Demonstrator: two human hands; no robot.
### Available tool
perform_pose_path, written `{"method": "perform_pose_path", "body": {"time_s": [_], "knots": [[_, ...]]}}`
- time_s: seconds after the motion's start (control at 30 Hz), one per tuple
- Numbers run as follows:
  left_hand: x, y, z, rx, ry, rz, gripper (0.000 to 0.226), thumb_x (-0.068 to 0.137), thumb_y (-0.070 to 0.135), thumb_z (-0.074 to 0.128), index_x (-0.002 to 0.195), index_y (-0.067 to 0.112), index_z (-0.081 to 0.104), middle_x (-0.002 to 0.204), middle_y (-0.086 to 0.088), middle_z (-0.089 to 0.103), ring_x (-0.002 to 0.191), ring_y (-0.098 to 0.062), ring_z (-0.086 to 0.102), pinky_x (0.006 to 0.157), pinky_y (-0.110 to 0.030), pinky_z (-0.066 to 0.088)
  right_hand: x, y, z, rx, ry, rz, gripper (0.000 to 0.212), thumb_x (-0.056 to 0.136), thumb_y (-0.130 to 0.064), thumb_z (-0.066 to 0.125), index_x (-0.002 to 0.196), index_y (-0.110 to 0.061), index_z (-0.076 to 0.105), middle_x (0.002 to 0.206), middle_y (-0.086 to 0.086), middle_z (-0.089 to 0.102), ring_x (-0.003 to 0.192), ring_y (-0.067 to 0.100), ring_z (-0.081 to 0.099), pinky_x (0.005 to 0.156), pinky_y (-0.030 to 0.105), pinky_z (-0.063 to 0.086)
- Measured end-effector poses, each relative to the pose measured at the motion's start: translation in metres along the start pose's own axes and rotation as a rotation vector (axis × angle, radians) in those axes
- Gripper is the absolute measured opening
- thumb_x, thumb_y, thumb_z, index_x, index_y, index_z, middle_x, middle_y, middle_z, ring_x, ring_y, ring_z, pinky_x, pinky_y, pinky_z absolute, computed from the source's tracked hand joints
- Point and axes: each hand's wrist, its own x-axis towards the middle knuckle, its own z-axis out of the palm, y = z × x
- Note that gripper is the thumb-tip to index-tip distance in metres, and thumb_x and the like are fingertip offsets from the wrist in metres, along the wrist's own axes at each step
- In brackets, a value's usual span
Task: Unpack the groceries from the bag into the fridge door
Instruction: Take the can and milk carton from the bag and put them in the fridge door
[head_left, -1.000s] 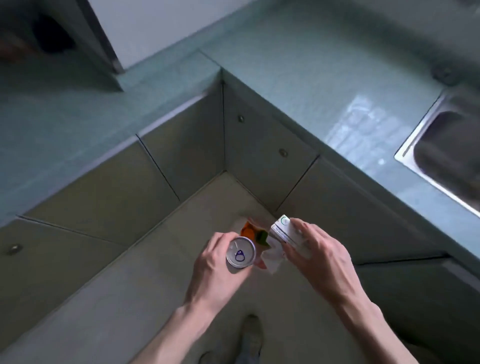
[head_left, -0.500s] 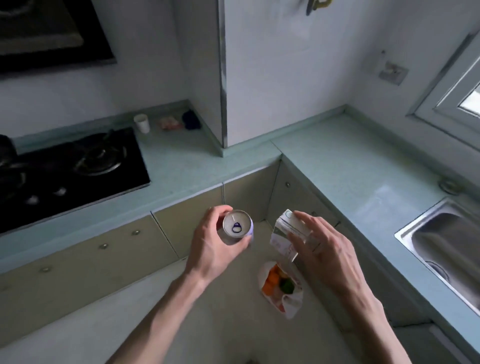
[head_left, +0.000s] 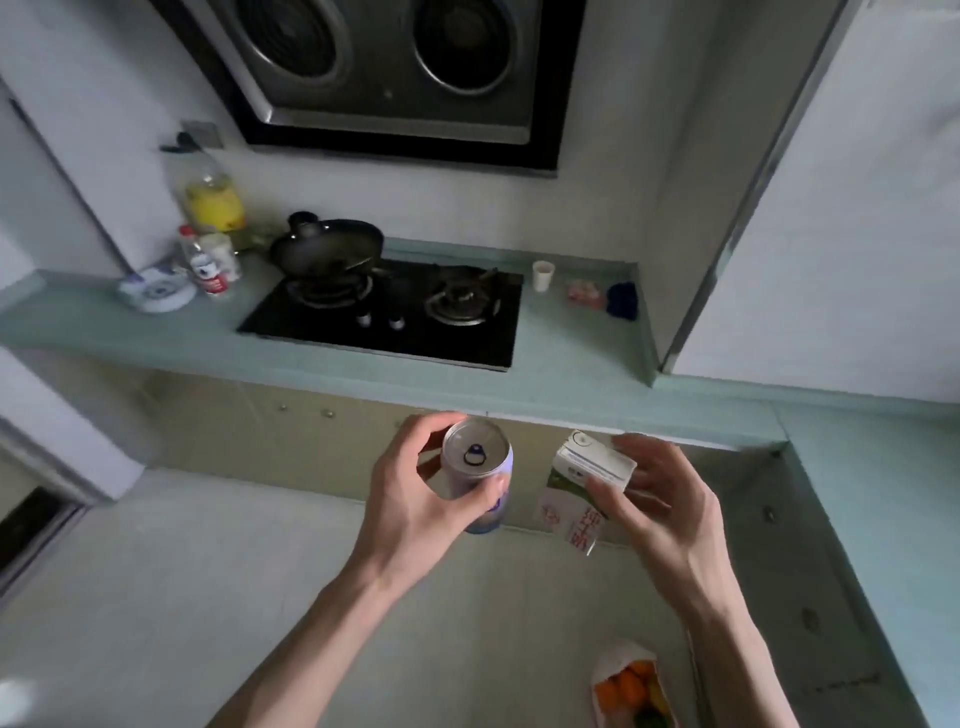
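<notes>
My left hand (head_left: 415, 499) grips an upright drink can (head_left: 478, 457) with a silver top and purple-white side, held in front of the cabinet doors. My right hand (head_left: 660, 499) grips a small white carton (head_left: 582, 483) with green and red print, tilted to the right of the can. The white grocery bag (head_left: 623, 660) lies on the floor at the bottom right, open, with orange and green items inside. The fridge door is not in view.
A teal counter (head_left: 156, 332) runs across the back and down the right side. On it sit a black gas hob (head_left: 395, 317) with a wok (head_left: 327, 249), bottles (head_left: 213, 202), a white cup (head_left: 543, 275). A range hood (head_left: 395, 73) hangs above. Pale floor (head_left: 208, 571) lies below.
The view has swung up and left from the counter corner toward the hob. Both hands lifted the can and carton away from the bag, which now lies at the bottom right.
</notes>
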Motion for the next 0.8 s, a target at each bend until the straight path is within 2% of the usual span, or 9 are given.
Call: {"method": "perform_pose_path", "body": {"time_s": [0.13, 0.23, 0.43, 0.57, 0.7, 0.8], "knots": [[-0.023, 0.007, -0.044, 0.034, 0.137, -0.055, 0.051, 0.072, 0.008, 0.090, 0.114, 0.025, 0.067, 0.112, 0.010, 0.072, 0.110, -0.014, 0.069, 0.095, -0.024, 0.055, 0.007, -0.017, 0.033, 0.064, -0.184, -0.065, 0.036, 0.079, -0.032, 0.082, 0.113, -0.029, 0.072, 0.102, -0.016, 0.079, 0.090, 0.009, 0.077, 0.078, 0.020, 0.060], [-0.042, 0.010, -0.076, 0.049, 0.252, -0.079, 0.051, 0.071, 0.006, 0.091, 0.114, 0.022, 0.067, 0.111, 0.009, 0.073, 0.108, -0.012, 0.069, 0.092, -0.023, 0.056, 0.009, -0.031, 0.064, 0.077, -0.299, -0.121, 0.034, 0.082, -0.034, 0.080, 0.115, -0.031, 0.071, 0.103, -0.018, 0.079, 0.094, 0.007, 0.076, 0.079, 0.018, 0.059], [-0.091, 0.013, -0.145, 0.092, 0.468, -0.133, 0.050, 0.070, 0.007, 0.092, 0.111, 0.020, 0.068, 0.108, 0.009, 0.074, 0.107, -0.010, 0.069, 0.090, -0.018, 0.055, -0.002, -0.062, 0.135, 0.109, -0.493, -0.219, 0.033, 0.084, -0.039, 0.076, 0.115, -0.032, 0.070, 0.111, -0.014, 0.078, 0.106, 0.007, 0.073, 0.094, 0.031, 0.058], [-0.126, 0.013, -0.197, 0.119, 0.586, -0.157, 0.048, 0.070, 0.005, 0.092, 0.109, 0.019, 0.069, 0.106, 0.007, 0.074, 0.107, -0.014, 0.069, 0.087, -0.019, 0.056, -0.022, -0.085, 0.189, 0.157, -0.602, -0.236, 0.033, 0.084, -0.035, 0.077, 0.116, -0.031, 0.069, 0.110, -0.014, 0.079, 0.104, 0.007, 0.075, 0.093, 0.036, 0.061], [-0.166, 0.014, -0.258, 0.161, 0.699, -0.161, 0.047, 0.070, 0.004, 0.092, 0.108, 0.021, 0.069, 0.106, 0.009, 0.074, 0.106, -0.014, 0.069, 0.085, -0.019, 0.056, -0.054, -0.114, 0.251, 0.210, -0.708, -0.248, 0.036, 0.084, -0.033, 0.077, 0.119, -0.027, 0.069, 0.109, -0.007, 0.080, 0.103, 0.012, 0.077, 0.094, 0.044, 0.061], [-0.197, 0.017, -0.302, 0.182, 0.772, -0.160, 0.050, 0.068, 0.005, 0.093, 0.109, 0.022, 0.069, 0.106, 0.011, 0.074, 0.105, -0.012, 0.069, 0.084, -0.017, 0.056, -0.083, -0.138, 0.295, 0.278, -0.772, -0.231, 0.037, 0.081, -0.030, 0.078, 0.117, -0.024, 0.071, 0.108, -0.003, 0.081, 0.102, 0.017, 0.077, 0.096, 0.045, 0.060]]}}
